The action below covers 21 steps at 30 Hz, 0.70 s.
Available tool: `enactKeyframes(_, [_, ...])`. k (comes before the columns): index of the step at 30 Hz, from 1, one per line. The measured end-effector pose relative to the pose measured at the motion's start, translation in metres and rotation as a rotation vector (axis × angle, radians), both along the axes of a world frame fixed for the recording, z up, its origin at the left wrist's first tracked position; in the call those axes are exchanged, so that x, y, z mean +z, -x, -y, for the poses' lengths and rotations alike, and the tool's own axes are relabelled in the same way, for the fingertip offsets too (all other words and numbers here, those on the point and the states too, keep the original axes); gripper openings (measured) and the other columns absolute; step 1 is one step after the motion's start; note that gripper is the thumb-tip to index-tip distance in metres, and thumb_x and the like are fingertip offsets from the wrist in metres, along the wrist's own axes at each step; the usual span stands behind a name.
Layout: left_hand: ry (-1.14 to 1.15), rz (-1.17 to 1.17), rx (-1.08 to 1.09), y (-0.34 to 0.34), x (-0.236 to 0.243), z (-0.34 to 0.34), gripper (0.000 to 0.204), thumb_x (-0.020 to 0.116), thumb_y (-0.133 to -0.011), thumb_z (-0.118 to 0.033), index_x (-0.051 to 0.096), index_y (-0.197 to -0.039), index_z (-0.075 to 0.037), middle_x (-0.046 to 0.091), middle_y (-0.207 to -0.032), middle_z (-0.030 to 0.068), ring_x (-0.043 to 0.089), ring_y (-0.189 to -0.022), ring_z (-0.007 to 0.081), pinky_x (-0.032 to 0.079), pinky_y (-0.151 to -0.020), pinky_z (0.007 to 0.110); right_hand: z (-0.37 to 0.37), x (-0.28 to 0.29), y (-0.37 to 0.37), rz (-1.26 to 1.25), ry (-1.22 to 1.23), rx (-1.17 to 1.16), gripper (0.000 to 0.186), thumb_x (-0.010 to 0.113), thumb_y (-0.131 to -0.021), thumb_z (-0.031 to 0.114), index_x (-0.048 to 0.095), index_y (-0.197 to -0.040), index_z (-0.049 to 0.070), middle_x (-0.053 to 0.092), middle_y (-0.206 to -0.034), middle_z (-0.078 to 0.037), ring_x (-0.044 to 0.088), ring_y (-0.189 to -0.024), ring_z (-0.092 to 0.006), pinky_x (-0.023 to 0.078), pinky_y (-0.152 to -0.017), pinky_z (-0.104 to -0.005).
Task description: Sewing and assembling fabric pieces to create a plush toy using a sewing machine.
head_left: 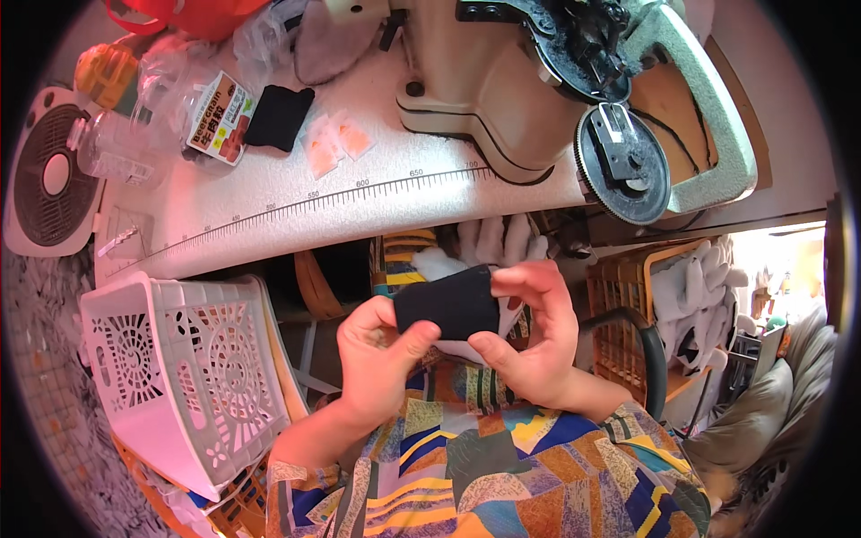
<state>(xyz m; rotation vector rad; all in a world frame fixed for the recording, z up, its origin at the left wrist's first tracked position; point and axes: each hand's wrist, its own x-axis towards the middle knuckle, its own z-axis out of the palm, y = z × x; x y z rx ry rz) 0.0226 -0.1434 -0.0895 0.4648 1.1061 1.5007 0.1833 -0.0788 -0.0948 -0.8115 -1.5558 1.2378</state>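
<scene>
Below the table edge, over my patterned apron, a black fabric piece [444,300] with pale fabric showing beneath it is held between both hands. My left hand [377,354] grips its left end, thumb at the lower edge. My right hand [538,336] grips the right end, fingers curled at the upper corner and thumb below. Behind them, several white fluffy pieces [502,242] lie near a striped cloth [404,242].
A machine [457,99] with black round parts [623,166] stands on the ruled table [332,202], alongside a fan [54,170], plastic packages [170,117] and black fabric [278,117]. A white crate [188,377] is at left, an orange basket [619,314] of white pieces at right.
</scene>
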Motion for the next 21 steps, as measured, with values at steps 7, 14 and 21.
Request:
enactKeyframes(7, [-0.034,0.428,-0.255,0.012,-0.004,-0.004,0.041,0.06,-0.089,-0.011,0.033,-0.12,-0.008,0.053,-0.115,0.0115,0.055,-0.108,0.0197,0.041,-0.097,0.036,0.006,0.005,0.001,0.033,-0.156,0.003,0.047,0.082,-0.071,0.004,0.06,-0.112,0.005,0.051,-0.11,-0.009,0.057,-0.096,-0.0166,0.046,-0.08,-0.0288])
enactKeyframes(14, [-0.124,0.441,-0.1,0.038,0.006,-0.011,0.033,0.055,-0.096,-0.03,0.045,-0.121,-0.01,0.055,-0.125,0.02,0.054,-0.119,0.0334,0.043,-0.1,0.047,0.011,-0.014,0.005,0.273,-0.564,-0.005,0.042,0.082,-0.069,0.015,0.063,-0.107,0.01,0.063,-0.089,-0.002,0.054,-0.091,-0.0211,0.039,-0.076,-0.0328])
enactKeyframes(21, [-0.111,0.17,-0.107,0.02,0.011,-0.005,0.02,0.055,-0.098,-0.024,0.041,-0.103,-0.011,0.059,-0.106,0.0105,0.063,-0.099,0.0255,0.052,-0.084,0.038,-0.001,0.006,0.0,0.362,-0.335,0.113,0.041,0.08,-0.073,0.03,0.063,-0.101,0.007,0.063,-0.091,-0.007,0.048,-0.109,-0.0324,0.039,-0.081,-0.0403])
